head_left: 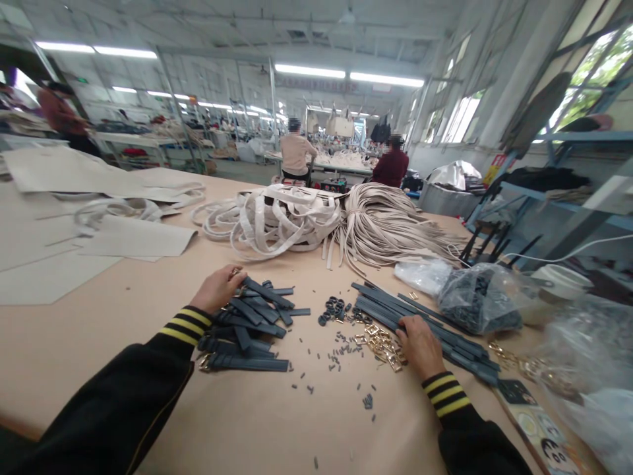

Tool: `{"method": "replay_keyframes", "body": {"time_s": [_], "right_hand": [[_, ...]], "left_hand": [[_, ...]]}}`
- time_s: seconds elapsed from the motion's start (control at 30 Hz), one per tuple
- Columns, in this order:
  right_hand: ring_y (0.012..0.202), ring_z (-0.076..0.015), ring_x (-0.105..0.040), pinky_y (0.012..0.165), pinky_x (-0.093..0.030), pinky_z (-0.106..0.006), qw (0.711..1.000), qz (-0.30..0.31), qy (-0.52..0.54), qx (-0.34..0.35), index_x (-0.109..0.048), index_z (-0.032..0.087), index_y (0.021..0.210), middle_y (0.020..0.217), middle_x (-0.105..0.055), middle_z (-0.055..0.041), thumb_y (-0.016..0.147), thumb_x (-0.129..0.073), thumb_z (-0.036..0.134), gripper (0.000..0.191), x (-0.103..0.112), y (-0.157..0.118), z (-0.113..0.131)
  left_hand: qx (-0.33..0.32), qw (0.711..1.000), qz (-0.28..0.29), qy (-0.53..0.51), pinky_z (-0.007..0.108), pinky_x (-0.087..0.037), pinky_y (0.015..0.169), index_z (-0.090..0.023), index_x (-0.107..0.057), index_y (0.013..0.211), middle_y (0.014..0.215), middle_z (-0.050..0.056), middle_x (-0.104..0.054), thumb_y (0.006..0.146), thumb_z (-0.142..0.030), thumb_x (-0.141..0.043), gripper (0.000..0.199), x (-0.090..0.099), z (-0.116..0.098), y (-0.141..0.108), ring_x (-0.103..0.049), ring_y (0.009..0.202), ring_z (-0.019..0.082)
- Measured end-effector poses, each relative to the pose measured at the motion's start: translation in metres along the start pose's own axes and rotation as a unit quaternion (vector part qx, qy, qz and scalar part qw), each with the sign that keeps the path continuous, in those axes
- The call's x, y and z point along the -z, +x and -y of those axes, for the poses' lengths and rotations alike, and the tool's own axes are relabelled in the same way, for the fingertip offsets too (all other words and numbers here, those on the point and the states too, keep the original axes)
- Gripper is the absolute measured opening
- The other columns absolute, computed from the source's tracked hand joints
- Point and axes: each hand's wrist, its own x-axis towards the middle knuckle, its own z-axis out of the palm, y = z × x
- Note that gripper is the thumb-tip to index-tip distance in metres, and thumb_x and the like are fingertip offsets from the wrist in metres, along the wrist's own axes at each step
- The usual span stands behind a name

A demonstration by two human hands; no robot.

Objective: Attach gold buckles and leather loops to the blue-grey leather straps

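Fingers of the left hand (216, 290), in the head view, are closed narrowly on the end of a dark strap (270, 292), at the top of the strap pile (247, 330) (buckles show at its near-left corner). The right hand (421, 346) has its fingers bent and close together at the long dark strips (420, 316), just beside the gold buckles (383, 344); whether they pinch anything, I cannot tell. Small dark loops (333, 309) lie between the hands, on the table (222, 422).
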Motion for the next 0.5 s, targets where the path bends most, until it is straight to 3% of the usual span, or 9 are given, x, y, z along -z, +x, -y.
{"method": "replay_keyframes", "body": {"time_s": [0.07,0.13,0.23,0.3,0.37,0.5], "right_hand": [[0.083,-0.0194,-0.051,0.069,-0.038,-0.026,0.999,-0.004,-0.040,-0.005,-0.054,0.018,0.088,0.087,-0.053,-0.0065,0.079,-0.050,0.020,0.010,-0.003,-0.001,0.004],[0.082,-0.0196,-0.051,0.067,-0.037,-0.026,0.998,-0.004,-0.069,-0.003,-0.054,0.018,0.088,0.086,-0.053,-0.0062,0.080,-0.050,0.019,0.010,-0.003,-0.003,0.008],[0.081,-0.0208,-0.050,0.065,-0.036,-0.027,0.994,-0.001,-0.109,0.008,-0.054,0.019,0.086,0.085,-0.052,-0.0065,0.081,-0.047,0.018,0.008,-0.002,-0.006,0.014],[0.081,-0.0213,-0.050,0.064,-0.036,-0.028,0.991,0.002,-0.129,0.017,-0.054,0.018,0.084,0.085,-0.053,-0.0072,0.082,-0.045,0.016,0.009,-0.001,-0.006,0.017],[0.081,-0.0215,-0.050,0.064,-0.035,-0.028,0.990,0.008,-0.141,0.020,-0.054,0.018,0.082,0.085,-0.053,-0.0077,0.082,-0.045,0.014,0.010,0.001,-0.006,0.020],[0.080,-0.0224,-0.052,0.063,-0.036,-0.029,0.989,0.019,-0.143,0.018,-0.055,0.017,0.081,0.083,-0.055,-0.0088,0.080,-0.045,0.013,0.010,0.001,-0.009,0.023]], "left_hand": [[-0.010,0.996,-0.012,0.089,0.035,-0.043,0.077,-0.010,-0.055,0.102,0.084,0.010,-0.059,0.076,-0.034,-0.041,0.038,-0.003,0.019,0.005,-0.056,0.084,0.024],[-0.026,0.985,-0.079,0.150,0.041,-0.038,0.086,-0.008,-0.053,0.106,0.102,0.017,-0.054,0.077,-0.032,-0.041,0.040,-0.012,0.022,-0.001,-0.049,0.098,0.029],[-0.092,0.969,-0.171,0.154,0.045,-0.032,0.091,-0.007,-0.051,0.108,0.116,0.020,-0.043,0.078,-0.030,-0.042,0.038,-0.035,-0.007,-0.023,-0.040,0.108,0.033],[-0.171,0.973,-0.135,0.079,0.042,-0.033,0.092,-0.008,-0.052,0.104,0.111,0.017,-0.047,0.080,-0.028,-0.041,0.033,-0.057,-0.042,-0.044,-0.042,0.107,0.028],[-0.237,0.970,-0.045,-0.033,0.037,-0.037,0.088,-0.012,-0.052,0.100,0.101,0.013,-0.053,0.082,-0.025,-0.039,0.026,-0.084,-0.081,-0.067,-0.047,0.099,0.023],[-0.249,0.949,0.087,-0.175,0.032,-0.043,0.072,-0.016,-0.054,0.089,0.085,0.009,-0.058,0.083,-0.025,-0.038,0.020,-0.134,-0.142,-0.109,-0.053,0.077,0.019]]}}
